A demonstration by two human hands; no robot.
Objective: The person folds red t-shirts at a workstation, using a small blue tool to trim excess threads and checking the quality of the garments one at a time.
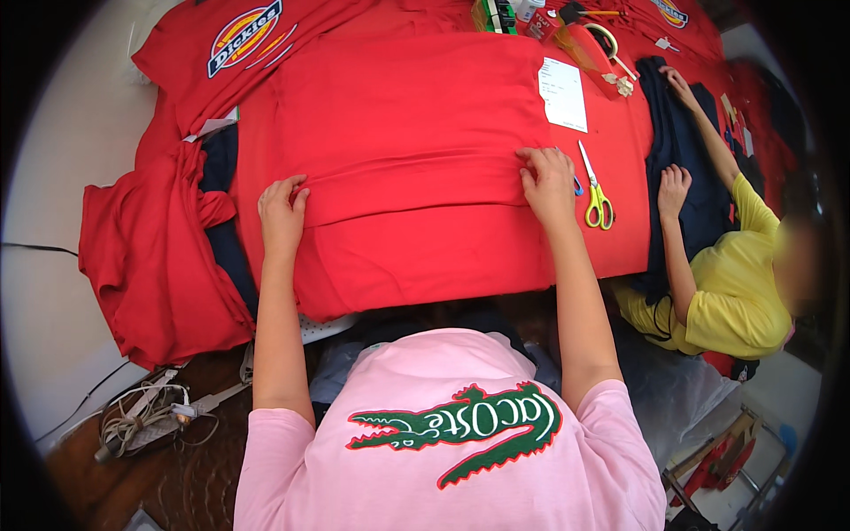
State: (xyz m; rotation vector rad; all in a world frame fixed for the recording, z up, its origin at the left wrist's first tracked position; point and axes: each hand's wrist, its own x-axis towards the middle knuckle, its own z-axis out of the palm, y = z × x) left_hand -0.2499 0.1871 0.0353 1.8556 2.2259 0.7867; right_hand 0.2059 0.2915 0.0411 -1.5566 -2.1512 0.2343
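A wide red garment (pixel 416 106) lies spread in front of me, a folded band (pixel 425 190) running across its lower half. At the left end of that band, my left hand (pixel 283 211) has its fingers bent and pinched on the cloth's edge. The band's right end is under the curled fingertips of my right hand (pixel 551 184), which grip the cloth there. Just right of that hand lie yellow-handled scissors (pixel 597 196) with their blades pointing away, and a small blue item (pixel 578 186). A white printed slip (pixel 564 96) sits beyond them.
More red garments (pixel 159 257) are heaped at left, with dark cloth (pixel 235 257) beside them. A tape roll (pixel 602 40) and small tools lie at the far right. A co-worker in yellow (pixel 739 292) handles dark cloth (pixel 686 177). Cables and a power strip (pixel 168 420) lie below left.
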